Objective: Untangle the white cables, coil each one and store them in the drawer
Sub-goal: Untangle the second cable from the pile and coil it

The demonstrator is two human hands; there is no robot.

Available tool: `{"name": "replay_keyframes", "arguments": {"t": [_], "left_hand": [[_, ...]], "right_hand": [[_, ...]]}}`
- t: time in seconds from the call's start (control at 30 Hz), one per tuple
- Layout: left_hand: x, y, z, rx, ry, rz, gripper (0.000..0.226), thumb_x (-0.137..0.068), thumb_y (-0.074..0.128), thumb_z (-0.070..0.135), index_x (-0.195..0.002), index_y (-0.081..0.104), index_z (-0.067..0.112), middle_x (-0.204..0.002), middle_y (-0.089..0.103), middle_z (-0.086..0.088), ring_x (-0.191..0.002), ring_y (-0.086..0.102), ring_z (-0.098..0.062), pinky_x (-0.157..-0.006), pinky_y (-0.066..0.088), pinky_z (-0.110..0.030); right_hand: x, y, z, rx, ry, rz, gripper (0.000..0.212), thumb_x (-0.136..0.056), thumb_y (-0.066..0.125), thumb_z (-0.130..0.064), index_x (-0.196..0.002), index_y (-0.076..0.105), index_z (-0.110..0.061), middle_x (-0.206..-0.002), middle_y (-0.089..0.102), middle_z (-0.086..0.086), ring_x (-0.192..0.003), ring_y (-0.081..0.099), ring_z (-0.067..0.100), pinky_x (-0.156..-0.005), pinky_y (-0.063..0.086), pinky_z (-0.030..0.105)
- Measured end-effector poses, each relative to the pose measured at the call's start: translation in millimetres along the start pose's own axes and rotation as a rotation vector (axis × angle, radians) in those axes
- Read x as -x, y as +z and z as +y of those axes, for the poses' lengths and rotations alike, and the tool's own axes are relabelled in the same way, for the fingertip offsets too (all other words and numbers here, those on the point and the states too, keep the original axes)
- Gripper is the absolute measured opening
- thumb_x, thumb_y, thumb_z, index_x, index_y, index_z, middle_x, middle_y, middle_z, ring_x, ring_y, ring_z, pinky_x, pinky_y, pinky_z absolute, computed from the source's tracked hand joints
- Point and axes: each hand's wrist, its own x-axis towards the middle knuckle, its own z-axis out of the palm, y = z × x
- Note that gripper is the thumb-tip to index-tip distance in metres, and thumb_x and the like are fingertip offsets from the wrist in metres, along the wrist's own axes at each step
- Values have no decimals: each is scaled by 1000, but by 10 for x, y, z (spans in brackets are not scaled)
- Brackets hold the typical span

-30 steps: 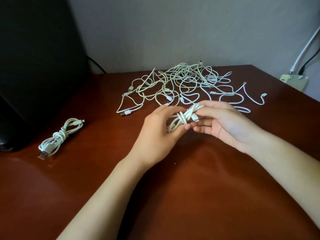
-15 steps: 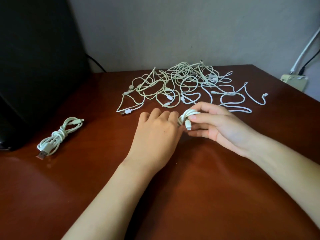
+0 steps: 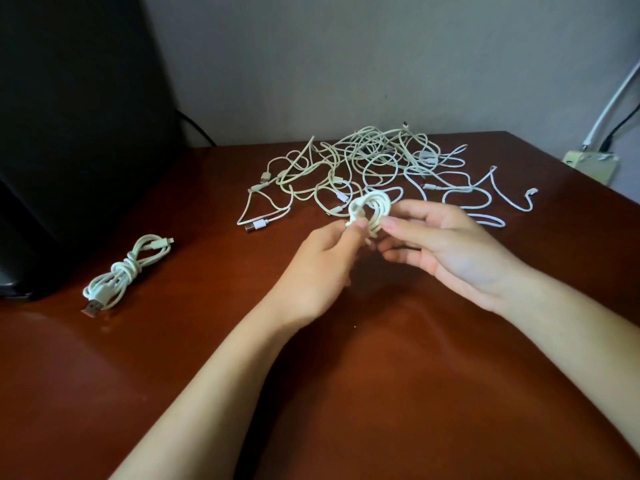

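Observation:
A small white cable coil (image 3: 371,209) is held above the brown table between both hands. My left hand (image 3: 318,268) pinches its left side between thumb and fingertips. My right hand (image 3: 446,247) holds the coil's right side with thumb and forefinger. Behind the hands a tangle of several white cables (image 3: 374,168) spreads over the far middle of the table. One finished, knotted cable bundle (image 3: 126,271) lies at the left with its USB plug toward me. No drawer is in view.
The brown table (image 3: 381,393) fills the foreground. A large black object (image 3: 69,133) stands at the left with a black wire behind it. A pale power strip (image 3: 590,164) with plugged cords sits off the far right corner by the grey wall.
My left hand turned from lying palm-down over the coil to pinching it; the coil rose slightly and now shows as a round loop between both hands.

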Motion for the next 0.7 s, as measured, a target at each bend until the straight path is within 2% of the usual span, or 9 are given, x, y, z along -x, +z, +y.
{"name": "replay_keyframes", "arguments": {"t": [0.17, 0.23, 0.3, 0.37, 0.43, 0.57, 0.7], "left_hand": [[-6, -7, -6, -8, 15, -60, 33, -103, 37, 26, -75, 52, 15, -63, 40, 4, -55, 39, -4, -58, 41, -22], [-5, -12, -15, 21, 10, -90, 31, -102, 41, 27, -76, 50, 14, -64, 40, 4, -55, 39, -4, -60, 41, -22], [-8, -27, -39, 35, 3, -127, 29, -96, 45, 35, -79, 51, 13, -64, 41, 5, -56, 39, -4, -61, 41, -22], [-8, -33, -67, 28, -7, -157, 27, -87, 43, 39, -76, 52, 16, -64, 41, 5, -57, 39, -5, -62, 40, -23], [-6, -19, -79, 44, -17, -180, 26, -85, 42, 38, -75, 51, 16, -64, 41, 3, -56, 38, -6, -62, 39, -25], [-18, -19, -63, 126, -11, -188, 26, -85, 43, 33, -79, 54, 10, -65, 40, -2, -54, 38, -5, -57, 40, -19], [-22, -56, -40, 191, -31, -149, 23, -82, 46, 33, -75, 57, 13, -62, 44, 2, -56, 40, -7, -57, 39, -19]], "right_hand": [[-7, 9, 2, -18, 23, 36, 34, -73, 65, -22, -100, 68, -2, -90, 68, 12, -77, 62, 14, -66, 52, 18], [-4, 5, -6, -13, 34, 37, 22, -78, 64, -17, -95, 70, -4, -86, 69, 9, -75, 61, 12, -65, 52, 18], [-1, -5, -10, 8, 41, 36, 13, -87, 59, -7, -93, 70, -6, -84, 70, 7, -76, 62, 13, -65, 52, 18], [4, -4, -16, 24, 52, 29, 18, -90, 54, -2, -94, 70, -7, -84, 70, 8, -78, 63, 15, -66, 52, 19], [5, 2, -23, 36, 54, 26, 22, -90, 51, 1, -91, 71, -9, -85, 70, 10, -77, 63, 15, -66, 53, 20], [-4, 12, -29, -22, 35, 22, 26, -90, 46, 5, -87, 68, -8, -78, 67, 8, -73, 59, 14, -64, 51, 19], [-14, 24, -9, -48, -17, 46, 24, -90, 48, 7, -94, 65, -10, -77, 66, 4, -70, 59, 11, -65, 51, 18]]}}
